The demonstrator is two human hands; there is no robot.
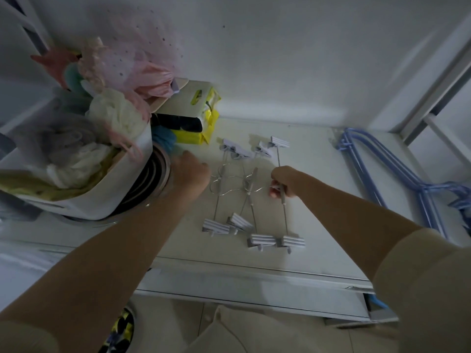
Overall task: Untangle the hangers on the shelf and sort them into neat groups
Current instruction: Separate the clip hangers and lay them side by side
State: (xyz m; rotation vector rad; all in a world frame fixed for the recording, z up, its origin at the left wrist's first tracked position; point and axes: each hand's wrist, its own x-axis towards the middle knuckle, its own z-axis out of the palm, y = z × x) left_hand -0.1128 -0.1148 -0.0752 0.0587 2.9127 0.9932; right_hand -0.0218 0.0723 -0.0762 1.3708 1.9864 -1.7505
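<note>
The white shelf point(313, 154) carries everything: a fabric-filled basket point(84, 200) crowds its left edge, and a stack of blue hangers point(382, 169) lies along the right edge, already grouped. Mid-shelf, four clip hangers point(251, 194) lie roughly parallel, thin metal rods with ribbed white clips at each end, wire hooks overlapping in the middle. They look light and stiff, the rods slick, so the centre grip by the hook seems the surest hold; the clips could snag each other. The right hand point(284, 182) is closed around the rightmost hanger's centre. The left hand point(190, 171) rests knuckles-up beside the hooks; whether it grips anything, I cannot tell.
</note>
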